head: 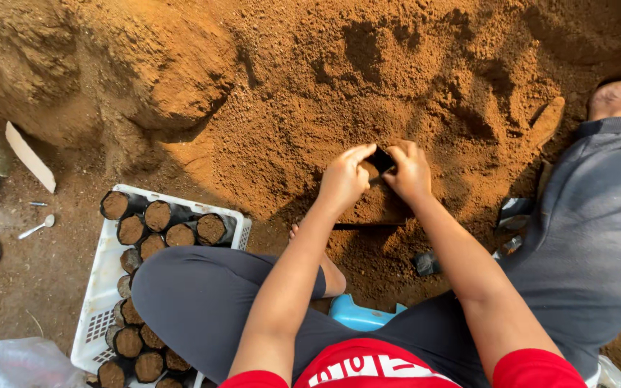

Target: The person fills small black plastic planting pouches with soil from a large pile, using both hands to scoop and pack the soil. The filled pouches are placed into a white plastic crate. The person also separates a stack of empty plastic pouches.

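White crate at 8 o'clock – soil-filled black bags inside. Left hand and right hand both pinch the small black bag at centre, against the soil heap – 12 o'clock.

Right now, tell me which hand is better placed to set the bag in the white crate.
Probably left: the left hand grips the black bag and the white crate lies on its side.

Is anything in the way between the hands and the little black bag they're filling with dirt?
No. The left hand and right hand already touch the black bag at the foot of the soil pile. Nothing sits between them.
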